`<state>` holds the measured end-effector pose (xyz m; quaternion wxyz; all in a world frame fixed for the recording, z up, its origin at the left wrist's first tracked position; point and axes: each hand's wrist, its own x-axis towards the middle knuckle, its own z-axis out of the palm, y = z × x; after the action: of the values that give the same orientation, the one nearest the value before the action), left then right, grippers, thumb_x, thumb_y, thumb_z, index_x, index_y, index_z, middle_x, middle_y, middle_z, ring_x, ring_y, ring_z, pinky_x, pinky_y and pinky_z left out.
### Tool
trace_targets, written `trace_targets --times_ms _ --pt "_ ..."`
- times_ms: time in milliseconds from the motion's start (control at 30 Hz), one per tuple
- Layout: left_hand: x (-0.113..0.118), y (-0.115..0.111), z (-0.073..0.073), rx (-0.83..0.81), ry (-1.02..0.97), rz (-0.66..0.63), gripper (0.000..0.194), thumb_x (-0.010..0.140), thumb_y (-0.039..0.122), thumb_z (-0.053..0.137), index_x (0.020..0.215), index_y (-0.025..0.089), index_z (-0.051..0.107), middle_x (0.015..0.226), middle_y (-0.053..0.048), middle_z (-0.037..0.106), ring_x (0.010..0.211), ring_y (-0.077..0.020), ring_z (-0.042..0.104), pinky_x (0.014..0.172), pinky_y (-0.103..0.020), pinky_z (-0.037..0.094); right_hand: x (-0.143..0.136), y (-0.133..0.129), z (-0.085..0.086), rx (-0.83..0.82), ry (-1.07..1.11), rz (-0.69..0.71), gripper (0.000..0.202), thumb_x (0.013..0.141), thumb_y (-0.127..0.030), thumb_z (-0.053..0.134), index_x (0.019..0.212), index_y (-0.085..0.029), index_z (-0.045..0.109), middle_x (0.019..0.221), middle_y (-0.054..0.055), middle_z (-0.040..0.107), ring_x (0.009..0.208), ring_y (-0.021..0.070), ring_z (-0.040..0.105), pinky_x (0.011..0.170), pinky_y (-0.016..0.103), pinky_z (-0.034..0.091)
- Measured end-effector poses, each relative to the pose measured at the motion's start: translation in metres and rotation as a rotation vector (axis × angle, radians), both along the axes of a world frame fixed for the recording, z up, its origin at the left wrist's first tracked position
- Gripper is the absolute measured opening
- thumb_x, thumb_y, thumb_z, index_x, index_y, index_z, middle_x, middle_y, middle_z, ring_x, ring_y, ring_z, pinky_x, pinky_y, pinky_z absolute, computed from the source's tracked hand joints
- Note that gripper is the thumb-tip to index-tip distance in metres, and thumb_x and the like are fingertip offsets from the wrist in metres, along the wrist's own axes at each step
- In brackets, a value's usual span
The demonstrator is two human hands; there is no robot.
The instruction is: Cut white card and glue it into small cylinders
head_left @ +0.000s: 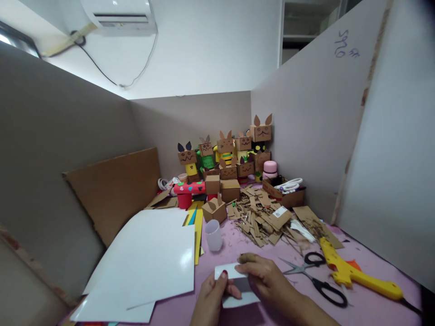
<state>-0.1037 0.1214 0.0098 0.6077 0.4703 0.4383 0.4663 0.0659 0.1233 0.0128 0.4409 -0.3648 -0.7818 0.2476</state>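
A small folded piece of white card (243, 296) is held between my two hands near the front edge of the table. My left hand (212, 294) grips its left side, thumb on the outside and fingers reaching inside the fold. On the upper right, the fingers of my right hand (267, 276) close on the card. Black-handled scissors (314, 276) lie partly spread just right of my right hand. A translucent cup (213, 235) stands beyond the card. Large white sheets (152, 262) lie to the left.
A yellow glue gun (360, 276) lies at the right. Cardboard scraps (258, 217) are heaped behind the scissors. Cardboard animal figures (226, 147) stand at the back, beside a box (288, 197). A large cardboard sheet (118, 190) leans on the left partition.
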Motion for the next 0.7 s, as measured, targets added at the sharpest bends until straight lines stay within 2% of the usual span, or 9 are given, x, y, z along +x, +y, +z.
trace_targets --times_ms 167,300,367,433,500,600,700 --pt "-0.002 -0.002 0.006 0.036 0.009 0.021 0.041 0.072 0.054 0.062 0.066 0.014 0.064 0.059 -0.003 0.066 0.061 -0.0174 0.055 0.059 -0.024 0.042 0.002 -0.001 0.002 -0.050 0.129 -0.043 0.034 0.081 -0.008 0.047 0.105 -0.020 0.067 0.100 0.009 0.063 0.090 0.0174 0.061 0.077 0.027 0.049" --pt "-0.002 -0.002 0.003 -0.003 -0.048 -0.063 0.045 0.073 0.056 0.060 0.066 0.012 0.065 0.059 -0.004 0.065 0.056 -0.0167 0.055 0.053 -0.023 0.040 0.001 -0.002 0.003 -0.068 0.135 -0.054 0.041 0.075 -0.005 0.050 0.110 -0.022 0.064 0.106 0.008 0.062 0.091 0.0170 0.060 0.077 0.027 0.048" --pt "-0.003 -0.003 0.002 0.003 -0.040 -0.078 0.050 0.074 0.061 0.056 0.073 0.012 0.065 0.058 -0.006 0.067 0.056 -0.0178 0.057 0.055 -0.025 0.041 0.000 0.000 0.002 -0.099 0.154 -0.055 0.036 0.073 -0.006 0.050 0.101 -0.021 0.068 0.096 0.006 0.064 0.086 0.0167 0.060 0.075 0.026 0.046" --pt "-0.005 -0.004 0.002 0.045 -0.018 -0.103 0.056 0.074 0.067 0.050 0.081 0.013 0.064 0.063 -0.007 0.070 0.058 -0.0184 0.059 0.058 -0.026 0.043 0.001 0.004 -0.001 -0.194 0.207 -0.103 0.017 0.077 -0.014 0.052 0.079 -0.017 0.068 0.074 0.002 0.063 0.072 0.0156 0.058 0.067 0.025 0.044" --pt "-0.007 -0.006 0.002 0.134 -0.013 -0.153 0.060 0.069 0.070 0.054 0.092 0.014 0.062 0.074 -0.009 0.072 0.066 -0.0190 0.062 0.064 -0.027 0.044 0.002 0.010 -0.006 -0.307 0.266 -0.178 0.022 0.080 -0.028 0.052 0.062 -0.016 0.060 0.056 -0.002 0.053 0.056 0.0131 0.052 0.054 0.023 0.039" --pt "-0.010 -0.008 0.004 0.334 0.109 -0.226 0.064 0.058 0.055 0.074 0.108 0.018 0.058 0.099 -0.010 0.070 0.084 -0.0219 0.063 0.072 -0.027 0.047 0.005 0.020 -0.014 -0.432 0.325 -0.236 0.032 0.081 -0.043 0.049 0.063 -0.017 0.052 0.045 -0.007 0.044 0.038 0.0095 0.042 0.039 0.021 0.031" --pt "-0.012 -0.009 0.006 0.563 0.348 -0.288 0.033 0.073 0.036 0.065 0.102 0.021 0.066 0.103 -0.009 0.069 0.092 -0.0227 0.063 0.081 -0.030 0.047 0.006 0.027 -0.021 -0.520 0.362 -0.230 0.039 0.077 -0.052 0.048 0.068 -0.015 0.055 0.040 -0.007 0.043 0.030 0.0086 0.037 0.033 0.020 0.027"
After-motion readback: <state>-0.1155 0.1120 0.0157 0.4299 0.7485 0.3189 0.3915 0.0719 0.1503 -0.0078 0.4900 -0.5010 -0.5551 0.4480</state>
